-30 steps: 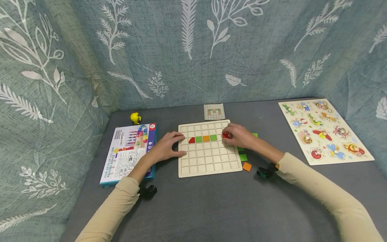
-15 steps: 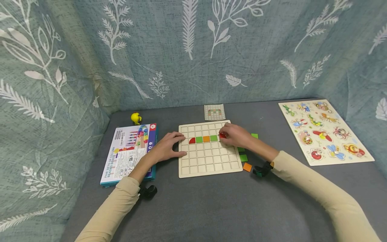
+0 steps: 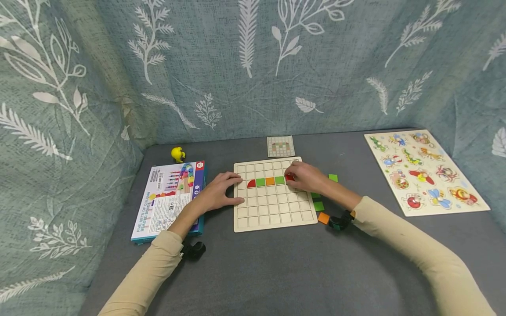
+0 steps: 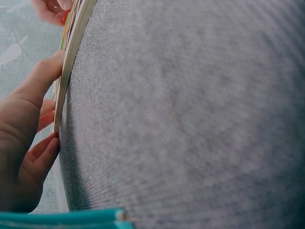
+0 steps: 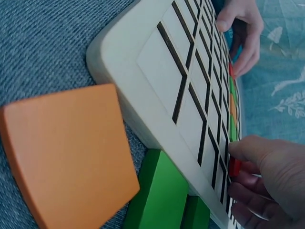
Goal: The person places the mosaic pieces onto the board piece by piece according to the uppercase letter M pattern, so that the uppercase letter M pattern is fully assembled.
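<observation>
A wooden grid board lies on the table in the head view. Across one of its upper rows run a red curved piece, a green square, an orange square and another green square. My right hand pinches a red piece between thumb and fingers at the right end of this row, partly covering it. At the board's left edge rests my left hand, thumb and fingers spread; the left wrist view shows its thumb against the rim.
Right of the board lie an orange square tile and several green tiles. A patterned card sits behind the board. A boxed toy and a yellow figure are at left, an insect puzzle board at right.
My right hand has moved slightly left with the red piece, bringing it up beside the right-hand green square. The left hand has stayed at the board's edge.
</observation>
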Motion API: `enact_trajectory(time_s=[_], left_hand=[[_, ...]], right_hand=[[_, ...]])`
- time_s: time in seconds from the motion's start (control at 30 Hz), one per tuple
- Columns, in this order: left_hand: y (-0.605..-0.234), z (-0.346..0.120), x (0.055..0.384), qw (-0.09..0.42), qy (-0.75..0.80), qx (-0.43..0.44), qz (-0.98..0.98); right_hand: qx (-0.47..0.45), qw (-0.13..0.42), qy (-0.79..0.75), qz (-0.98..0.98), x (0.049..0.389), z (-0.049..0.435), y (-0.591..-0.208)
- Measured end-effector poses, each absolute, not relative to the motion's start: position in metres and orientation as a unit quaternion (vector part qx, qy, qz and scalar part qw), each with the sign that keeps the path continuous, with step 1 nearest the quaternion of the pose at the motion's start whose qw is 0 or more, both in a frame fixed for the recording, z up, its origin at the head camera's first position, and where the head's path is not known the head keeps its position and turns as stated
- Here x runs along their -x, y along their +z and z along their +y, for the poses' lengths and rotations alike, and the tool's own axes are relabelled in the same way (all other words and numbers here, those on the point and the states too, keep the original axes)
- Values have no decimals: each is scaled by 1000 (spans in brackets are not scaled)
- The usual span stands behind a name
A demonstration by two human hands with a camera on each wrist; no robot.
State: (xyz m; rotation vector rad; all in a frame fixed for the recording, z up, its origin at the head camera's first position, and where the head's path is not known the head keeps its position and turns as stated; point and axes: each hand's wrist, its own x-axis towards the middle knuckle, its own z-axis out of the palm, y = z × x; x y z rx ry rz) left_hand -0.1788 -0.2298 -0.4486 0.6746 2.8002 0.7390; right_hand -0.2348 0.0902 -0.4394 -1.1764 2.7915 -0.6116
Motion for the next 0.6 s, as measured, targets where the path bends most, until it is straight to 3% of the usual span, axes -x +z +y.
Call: enact_trajectory(time_s=[0.6], left_hand=[[-448, -229, 178, 76, 247, -229, 938]], right_hand=[[393, 32, -209, 895, 237, 91, -441]])
